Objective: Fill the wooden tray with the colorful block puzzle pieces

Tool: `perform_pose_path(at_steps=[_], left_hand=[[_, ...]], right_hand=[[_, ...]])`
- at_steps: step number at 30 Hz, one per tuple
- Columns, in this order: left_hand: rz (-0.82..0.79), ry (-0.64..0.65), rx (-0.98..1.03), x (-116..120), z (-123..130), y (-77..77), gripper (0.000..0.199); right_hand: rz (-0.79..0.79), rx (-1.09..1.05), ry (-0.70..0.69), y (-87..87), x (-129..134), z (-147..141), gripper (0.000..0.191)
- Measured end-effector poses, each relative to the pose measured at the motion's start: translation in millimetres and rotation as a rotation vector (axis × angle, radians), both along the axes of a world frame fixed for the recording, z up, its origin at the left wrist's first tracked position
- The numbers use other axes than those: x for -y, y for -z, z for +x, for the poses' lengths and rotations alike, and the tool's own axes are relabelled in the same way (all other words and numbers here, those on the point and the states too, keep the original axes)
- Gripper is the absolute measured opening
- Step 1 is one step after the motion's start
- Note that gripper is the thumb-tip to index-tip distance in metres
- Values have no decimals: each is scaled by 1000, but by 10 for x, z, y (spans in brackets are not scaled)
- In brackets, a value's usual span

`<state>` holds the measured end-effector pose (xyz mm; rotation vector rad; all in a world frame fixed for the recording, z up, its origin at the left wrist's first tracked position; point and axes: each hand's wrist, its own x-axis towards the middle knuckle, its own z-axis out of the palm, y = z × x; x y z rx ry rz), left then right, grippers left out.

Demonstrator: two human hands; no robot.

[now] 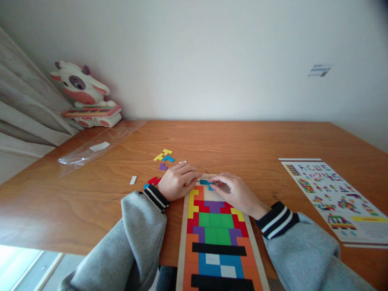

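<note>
A long wooden puzzle board (181, 258) runs away from me, its lower part filled with red, orange, yellow, green, purple, blue, white and black pieces. At its far end my right hand (235, 190) pinches a blue puzzle piece (206, 182) between thumb and fingers, over the pale bare strip. My left hand (178, 180) is curled at the board's far left corner, its fingertips closed on the rim. Partly behind the left wrist lie a red piece (154, 180) and a bit of blue.
Loose yellow pieces (159, 157), a blue piece (169, 159), a purple piece (163, 166) and a white piece (133, 180) lie left of the board. A clear plastic bag (91, 149) and a cow toy (87, 95) stand farther left. A printed pattern sheet (336, 198) lies right.
</note>
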<state>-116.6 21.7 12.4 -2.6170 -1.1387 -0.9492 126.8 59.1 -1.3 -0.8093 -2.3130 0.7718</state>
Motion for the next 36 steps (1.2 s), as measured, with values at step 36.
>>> perform_pose_path(at_steps=[36], left_hand=[[-159, -102, 15, -19, -2, 84, 18]], right_hand=[[413, 296, 94, -12, 57, -91, 19]])
